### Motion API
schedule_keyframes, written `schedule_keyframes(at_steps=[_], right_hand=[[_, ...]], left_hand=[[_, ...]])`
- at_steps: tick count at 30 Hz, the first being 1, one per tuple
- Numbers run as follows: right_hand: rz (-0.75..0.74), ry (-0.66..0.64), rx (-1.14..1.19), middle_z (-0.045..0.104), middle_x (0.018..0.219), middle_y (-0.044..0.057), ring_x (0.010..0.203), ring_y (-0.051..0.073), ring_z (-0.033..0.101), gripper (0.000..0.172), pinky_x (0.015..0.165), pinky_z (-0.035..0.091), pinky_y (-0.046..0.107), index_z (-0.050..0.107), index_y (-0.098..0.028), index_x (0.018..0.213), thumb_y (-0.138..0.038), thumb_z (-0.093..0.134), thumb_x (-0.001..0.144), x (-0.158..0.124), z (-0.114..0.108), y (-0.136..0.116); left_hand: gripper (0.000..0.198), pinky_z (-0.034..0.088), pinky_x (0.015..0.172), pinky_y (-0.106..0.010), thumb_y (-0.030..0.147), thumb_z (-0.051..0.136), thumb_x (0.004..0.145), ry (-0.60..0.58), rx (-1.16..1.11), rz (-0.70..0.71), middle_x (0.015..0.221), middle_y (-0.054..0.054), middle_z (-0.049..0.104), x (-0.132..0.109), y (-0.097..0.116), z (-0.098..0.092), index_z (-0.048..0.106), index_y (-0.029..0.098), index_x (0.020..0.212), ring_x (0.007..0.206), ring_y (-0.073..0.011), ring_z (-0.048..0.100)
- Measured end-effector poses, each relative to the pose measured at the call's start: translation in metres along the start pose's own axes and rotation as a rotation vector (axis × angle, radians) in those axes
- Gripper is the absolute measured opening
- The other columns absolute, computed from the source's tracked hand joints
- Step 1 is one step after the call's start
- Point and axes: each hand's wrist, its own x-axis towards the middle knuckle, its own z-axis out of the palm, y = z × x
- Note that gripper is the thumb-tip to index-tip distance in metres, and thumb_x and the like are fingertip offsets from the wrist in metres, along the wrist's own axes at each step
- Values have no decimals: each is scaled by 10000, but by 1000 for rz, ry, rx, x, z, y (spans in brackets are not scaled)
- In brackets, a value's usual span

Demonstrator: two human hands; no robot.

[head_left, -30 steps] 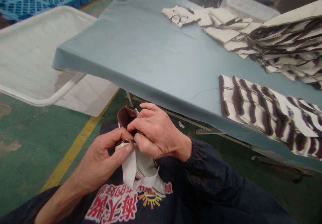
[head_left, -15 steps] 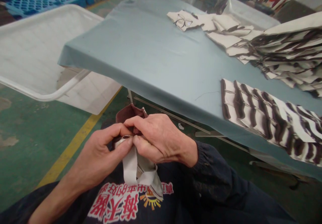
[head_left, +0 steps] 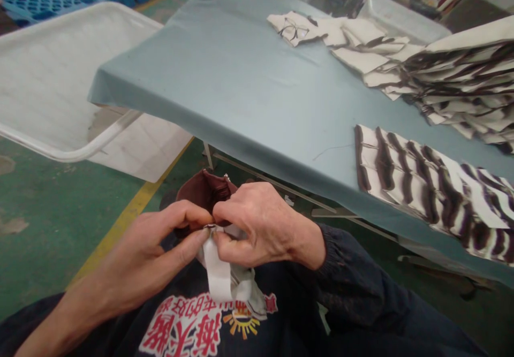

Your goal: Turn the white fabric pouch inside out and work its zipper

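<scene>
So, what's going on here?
Someone's left hand and right hand are pinching a maroon and white fabric piece close to their body, a white strip hanging below. On the blue table, a row of folded pieces lies nearby, with a bigger pile and glasses farther back.

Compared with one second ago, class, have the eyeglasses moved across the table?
No: judged against the table, the eyeglasses keep their place, lying on the pale piece.

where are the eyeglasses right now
In the head view, the eyeglasses lie right of centre, on a cream fabric piece near the table's far edge.
</scene>
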Motion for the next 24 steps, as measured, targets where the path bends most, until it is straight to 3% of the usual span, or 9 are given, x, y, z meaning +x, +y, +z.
schedule_keyframes(at_steps=[4,7,11,13,16,20,24], right_hand=[[-14,67,139,645,658,-17,616,158,500,166,651,346,345,634,-245,798,-354,578,908,-3,1,10],[49,66,375,587,655,-53,598,126,483,126,626,363,300,617,-246,794,-338,619,880,-5,3,16],[170,-8,678,530,646,-74,597,115,460,143,588,359,271,585,-248,770,-289,689,860,-9,0,19],[233,-68,809,579,700,-60,651,128,508,143,600,399,262,605,-243,789,-248,724,868,-11,-2,20],[281,-142,992,611,753,-43,698,141,531,148,619,441,269,651,-230,831,-227,761,930,-16,-2,22],[375,-110,1141,501,704,-57,657,136,435,342,568,360,280,602,-237,785,-338,815,1033,-19,12,24],[397,-131,1280,465,680,-78,631,119,386,554,533,326,266,565,-240,756,-583,956,946,-21,23,27]], left_hand=[[177,669,775,-234,380,687,1176,70,72,118,1012,22,905,-5,-8,7,848,306,1166,805,-188,843],[132,683,835,-251,280,708,1160,104,116,215,1095,21,920,-5,-9,11,802,326,1240,876,-198,881],[258,670,824,-235,143,646,1133,15,124,265,1041,37,896,0,-13,11,785,332,1241,865,-181,872],[343,670,884,-244,86,592,1140,-45,123,317,1097,26,898,1,-16,11,770,329,1304,937,-178,874],[415,644,907,-263,48,524,1168,-40,177,359,1138,12,894,-1,-20,14,775,329,1343,973,-171,839],[429,612,920,-299,129,468,1233,-23,285,290,1046,-17,877,-2,-20,18,861,300,1218,939,-179,772],[384,621,922,-278,103,535,1189,-10,149,289,1050,13,880,-1,-26,18,847,317,1248,925,-165,792]])
